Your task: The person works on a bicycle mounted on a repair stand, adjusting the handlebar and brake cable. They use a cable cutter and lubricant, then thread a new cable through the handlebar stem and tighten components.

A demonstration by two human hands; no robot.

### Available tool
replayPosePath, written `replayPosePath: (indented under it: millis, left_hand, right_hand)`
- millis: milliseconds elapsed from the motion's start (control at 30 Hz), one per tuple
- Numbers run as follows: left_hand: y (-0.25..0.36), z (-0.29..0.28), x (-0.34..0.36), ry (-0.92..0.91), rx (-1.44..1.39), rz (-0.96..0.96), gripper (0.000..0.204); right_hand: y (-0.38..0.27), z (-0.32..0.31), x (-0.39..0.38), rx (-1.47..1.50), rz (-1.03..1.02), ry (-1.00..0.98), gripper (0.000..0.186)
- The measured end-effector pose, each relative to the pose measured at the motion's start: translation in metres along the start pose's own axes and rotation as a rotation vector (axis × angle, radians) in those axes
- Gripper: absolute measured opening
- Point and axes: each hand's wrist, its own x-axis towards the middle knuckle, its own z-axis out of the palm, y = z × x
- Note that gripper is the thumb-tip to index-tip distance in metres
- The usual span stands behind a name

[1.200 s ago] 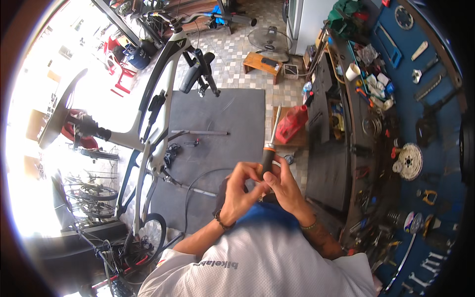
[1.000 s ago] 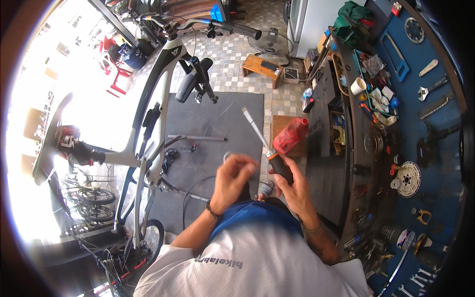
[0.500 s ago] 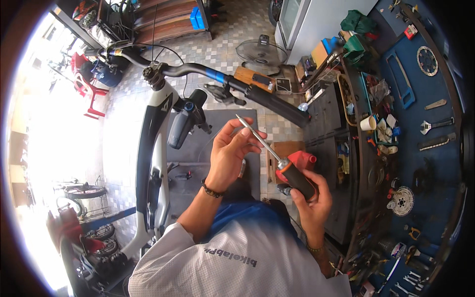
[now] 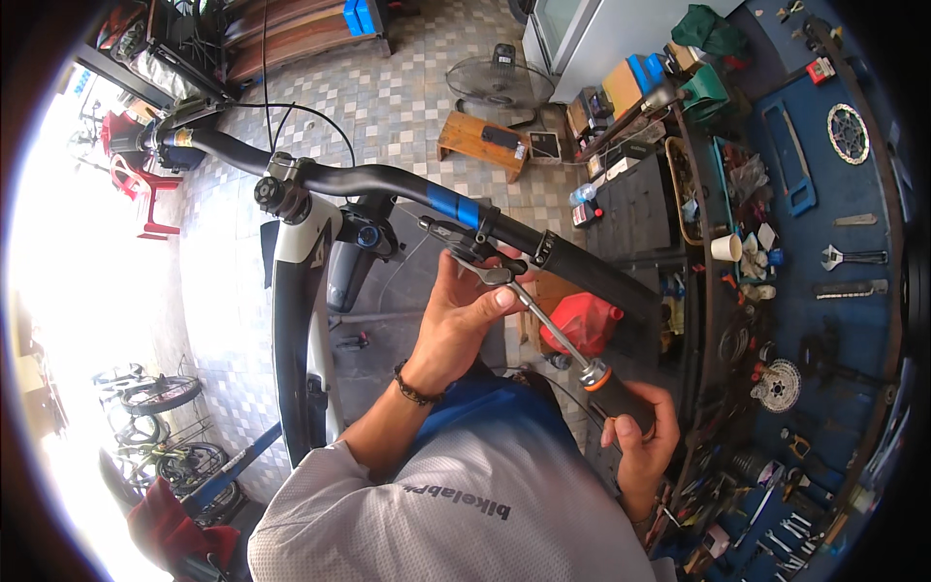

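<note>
My right hand grips the black-and-orange handle of a screwdriver at lower right. Its metal shaft runs up-left to the black lever assembly under the bicycle handlebar, beside the blue-striped section and black grip. My left hand is closed around the underside of that lever assembly, its thumb against the screwdriver's shaft near the tip; the exact contact of the tip is hard to make out. The white-and-black bike frame stands just left of my left hand, with the stem on top.
A red plastic jug sits behind the shaft. A wooden stool and fan stand ahead. A cluttered workbench and blue tool board line the right. A red chair and bicycles are at left.
My left hand has moved from the screwdriver up to the lever assembly. The screwdriver has moved right and down, its shaft now reaching the lever. The handlebar appears nearer.
</note>
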Motion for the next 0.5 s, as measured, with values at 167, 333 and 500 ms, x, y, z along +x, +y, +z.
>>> replayPosePath:
  millis: [167, 333, 500]
  left_hand:
    - [0.006, -0.007, 0.017, -0.118, 0.017, 0.157, 0.102]
    - [0.001, -0.018, 0.022, -0.101, 0.031, 0.158, 0.098]
    - [0.001, -0.026, 0.022, -0.100, 0.047, 0.126, 0.090]
  right_hand:
    - [-0.006, 0.007, 0.003, -0.021, 0.021, 0.023, 0.037]
    - [-0.008, 0.007, 0.004, -0.059, 0.038, 0.069, 0.040]
    - [-0.012, 0.008, 0.006, -0.076, 0.044, 0.069, 0.041]
